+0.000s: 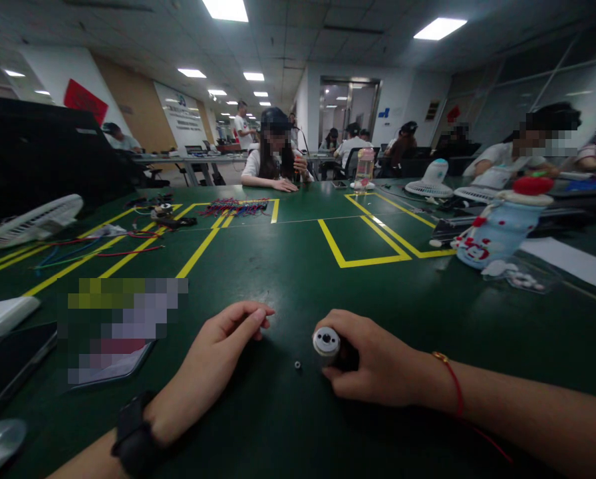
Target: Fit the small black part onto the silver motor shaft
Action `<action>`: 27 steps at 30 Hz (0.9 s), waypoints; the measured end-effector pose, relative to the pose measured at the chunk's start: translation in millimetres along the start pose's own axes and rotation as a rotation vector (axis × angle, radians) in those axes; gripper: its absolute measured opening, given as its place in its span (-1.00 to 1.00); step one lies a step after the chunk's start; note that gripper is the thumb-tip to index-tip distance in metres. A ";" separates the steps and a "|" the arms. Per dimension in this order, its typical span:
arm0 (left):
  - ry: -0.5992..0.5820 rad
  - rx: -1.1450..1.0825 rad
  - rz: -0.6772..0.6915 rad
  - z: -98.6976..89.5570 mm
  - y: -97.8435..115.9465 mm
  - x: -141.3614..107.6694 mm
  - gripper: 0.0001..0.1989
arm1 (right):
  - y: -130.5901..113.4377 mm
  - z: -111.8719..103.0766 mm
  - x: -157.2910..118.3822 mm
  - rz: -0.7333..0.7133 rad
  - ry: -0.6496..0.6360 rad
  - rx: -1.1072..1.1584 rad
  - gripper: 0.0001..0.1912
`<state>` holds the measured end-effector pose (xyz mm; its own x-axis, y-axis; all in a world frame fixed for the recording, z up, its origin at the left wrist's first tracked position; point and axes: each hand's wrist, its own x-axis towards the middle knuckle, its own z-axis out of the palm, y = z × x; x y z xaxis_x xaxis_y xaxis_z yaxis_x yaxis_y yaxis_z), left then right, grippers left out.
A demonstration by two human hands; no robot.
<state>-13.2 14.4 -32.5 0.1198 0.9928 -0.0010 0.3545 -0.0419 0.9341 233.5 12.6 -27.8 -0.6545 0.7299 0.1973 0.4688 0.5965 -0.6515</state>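
Observation:
My right hand [372,359] is wrapped round a small cylindrical metal motor [326,340]. The motor's round silver end face, with a dark centre and small holes, points up towards me; its lower part is hidden by my fingers. Between my hands a tiny metal ring-like part [298,365] lies on the green table [278,412], touching neither hand. To its left is my left hand [235,332], the thumb pressed against curled fingers just above the tabletop. Whether anything small is between those fingertips is hidden.
Left are a pixelated flat item [123,332], loose wires [123,249] and a white fan [33,219]. Coloured wires [235,207] lie farther back. A blue bottle with a red lid [500,226] stands right, beside a clear bag [525,276]. A person [275,156] sits opposite.

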 end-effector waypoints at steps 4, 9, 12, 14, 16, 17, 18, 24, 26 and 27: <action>-0.051 0.076 0.025 0.6 -0.8 0.1 -0.79 | 1.0 1.2 -0.3 -0.003 0.005 0.005 -0.66; -0.256 0.303 0.198 5.5 3.7 -4.2 -0.83 | 1.3 2.9 -0.8 -0.011 0.014 0.006 -0.66; -0.304 0.388 0.293 9.0 6.3 -7.0 -0.81 | 1.1 2.9 -0.1 -0.017 0.012 0.011 -0.67; -0.304 0.412 0.320 10.9 7.2 -8.0 -0.82 | 0.8 2.6 0.6 -0.018 0.009 0.016 -0.67; -0.299 0.427 0.328 12.3 7.9 -8.4 -0.86 | 0.5 2.6 1.3 -0.015 0.003 0.020 -0.67; -0.300 0.430 0.327 12.9 8.4 -8.4 -0.89 | 0.4 2.7 1.7 -0.014 0.003 0.020 -0.66; -0.301 0.423 0.324 13.2 9.0 -8.3 -0.92 | 0.2 3.0 2.1 -0.012 0.001 0.017 -0.66; -0.234 0.250 0.314 11.2 20.0 -4.4 -0.88 | -0.4 5.5 4.1 -0.022 0.008 -0.003 -0.67; -0.181 0.220 0.319 11.1 26.6 -3.9 -0.88 | -0.9 5.5 4.7 -0.031 0.005 -0.004 -0.67; -0.164 0.205 0.326 11.7 29.9 -4.0 -0.87 | -1.2 5.3 5.0 -0.034 0.000 -0.004 -0.68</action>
<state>7.8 7.8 -8.7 0.3969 0.8933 0.2109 0.4490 -0.3893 0.8042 226.6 13.8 -29.9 -0.6700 0.7091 0.2198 0.4487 0.6227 -0.6411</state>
